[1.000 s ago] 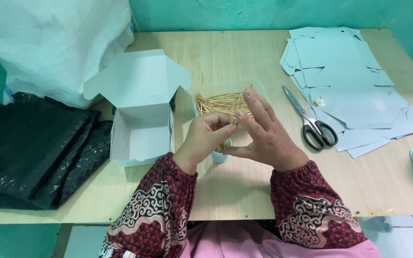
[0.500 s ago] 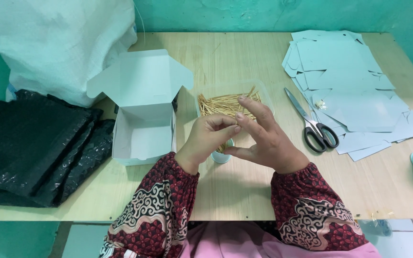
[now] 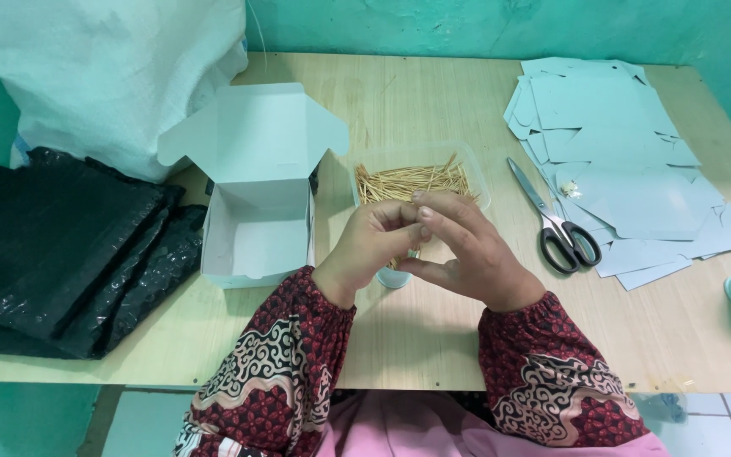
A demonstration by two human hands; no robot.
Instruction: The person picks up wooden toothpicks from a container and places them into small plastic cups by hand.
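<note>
My left hand (image 3: 371,244) and my right hand (image 3: 465,248) meet fingertip to fingertip over the table's middle. A few thin wooden sticks show between the fingers of both hands, above a small pale round container (image 3: 393,277) that peeks out under them. Just beyond the hands a clear shallow tray (image 3: 475,173) holds a pile of toothpick-like sticks (image 3: 412,179). An open white cardboard box (image 3: 255,224) with its lid up stands to the left of my left hand.
Black-handled scissors (image 3: 556,222) lie right of the tray. A stack of flat pale blue card cut-outs (image 3: 623,152) covers the right side. Black plastic bags (image 3: 52,245) lie at the left, a white woven sack (image 3: 103,76) behind them.
Both hands stay together over the same spot. The right fingers have curled a little lower over the left hand's fingertips.
</note>
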